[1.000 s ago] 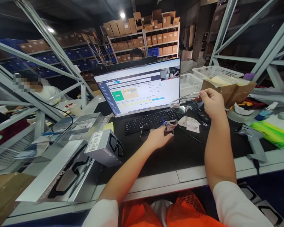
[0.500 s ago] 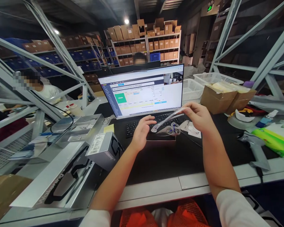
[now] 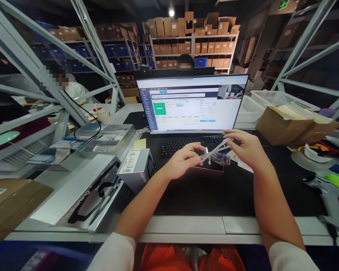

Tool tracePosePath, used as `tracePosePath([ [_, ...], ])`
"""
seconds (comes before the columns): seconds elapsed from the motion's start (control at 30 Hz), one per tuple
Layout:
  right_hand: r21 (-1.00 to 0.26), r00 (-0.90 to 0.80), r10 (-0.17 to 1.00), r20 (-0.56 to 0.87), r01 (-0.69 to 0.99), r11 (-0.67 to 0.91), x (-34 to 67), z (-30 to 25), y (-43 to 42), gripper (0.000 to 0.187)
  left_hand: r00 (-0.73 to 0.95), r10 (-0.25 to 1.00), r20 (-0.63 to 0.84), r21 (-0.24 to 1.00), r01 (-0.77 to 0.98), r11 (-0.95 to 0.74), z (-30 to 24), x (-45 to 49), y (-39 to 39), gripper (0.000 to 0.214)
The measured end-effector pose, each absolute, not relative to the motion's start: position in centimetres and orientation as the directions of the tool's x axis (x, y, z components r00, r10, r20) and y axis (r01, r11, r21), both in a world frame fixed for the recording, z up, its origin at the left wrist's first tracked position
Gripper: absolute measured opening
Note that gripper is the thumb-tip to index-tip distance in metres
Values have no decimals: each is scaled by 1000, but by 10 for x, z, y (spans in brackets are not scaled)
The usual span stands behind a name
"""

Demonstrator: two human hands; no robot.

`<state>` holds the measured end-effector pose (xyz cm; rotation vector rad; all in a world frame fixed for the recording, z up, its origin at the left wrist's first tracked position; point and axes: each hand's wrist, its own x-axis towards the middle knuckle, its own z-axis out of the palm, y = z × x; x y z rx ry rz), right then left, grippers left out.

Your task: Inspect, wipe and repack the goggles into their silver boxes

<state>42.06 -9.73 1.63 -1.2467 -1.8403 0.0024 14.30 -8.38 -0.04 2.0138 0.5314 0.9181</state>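
A clear, strip-like plastic piece point(image 3: 216, 151) with long thin arms slants between my two hands over the desk. My right hand point(image 3: 244, 145) pinches its upper end between thumb and fingers. At the lower end, the thumb and fingers of my left hand point(image 3: 185, 160) close around the tip. Beneath them lies a shallow dark box point(image 3: 206, 173) with a reddish edge. A crumpled clear bag point(image 3: 222, 160) with something blue in it rests by the box, and white paper point(image 3: 244, 165) lies under my right wrist.
Behind my hands stand a keyboard point(image 3: 175, 146) and a lit monitor point(image 3: 183, 109). Grey printed boxes point(image 3: 137, 169) and a tray point(image 3: 110, 137) are at left. On the right are a scanner point(image 3: 332, 199), an open carton point(image 3: 282, 124) and white baskets point(image 3: 282, 98). A co-worker point(image 3: 76, 90) sits beyond the frame.
My left hand has moved in and closed on the lower end of the plastic piece. My right hand still holds the other end. The head view has swung slightly left.
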Motion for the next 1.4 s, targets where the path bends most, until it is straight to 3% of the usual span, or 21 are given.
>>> tracePosePath([
  [0.17, -306, -45, 575, 817, 812, 497, 417, 6, -82, 29, 674, 507, 538, 604, 111, -789, 9, 141, -98, 22],
  [0.3, -354, 59, 485, 873, 759, 546, 412, 4, -80, 29, 685, 423, 593, 554, 35, -832, 6, 142, -98, 28],
  [0.53, -707, 205, 710, 674, 458, 539, 398, -1, -86, 36, 596, 458, 659, 672, -194, -715, 2, 143, -99, 39],
  [0.67, -771, 240, 750, 616, 378, 512, 391, -7, -84, 28, 473, 545, 692, 709, -307, -634, -6, 149, -96, 38],
  [0.77, -774, 330, 705, 628, 361, 521, 385, -9, -83, 29, 376, 631, 678, 734, -311, -603, -24, 159, -89, 36],
  [0.8, -765, 371, 670, 643, 355, 537, 382, -9, -82, 30, 367, 658, 658, 753, -286, -593, -31, 163, -86, 44],
  [0.93, -690, 514, 498, 698, 297, 660, 368, -7, -81, 30, 387, 725, 570, 820, -220, -528, -61, 184, -77, 117],
  [1.0, -656, 529, 454, 717, 292, 696, 360, -4, -86, 31, 399, 740, 542, 840, -230, -491, -72, 193, -74, 126],
  [1.23, -584, 369, 459, 808, 409, 701, 343, 1, -114, 34, 344, 737, 581, 813, -277, -512, -74, 195, -73, 78],
  [1.4, -583, 249, 529, 811, 422, 695, 346, -5, -125, 41, 291, 680, 673, 739, -228, -634, -66, 189, -82, 69],
])
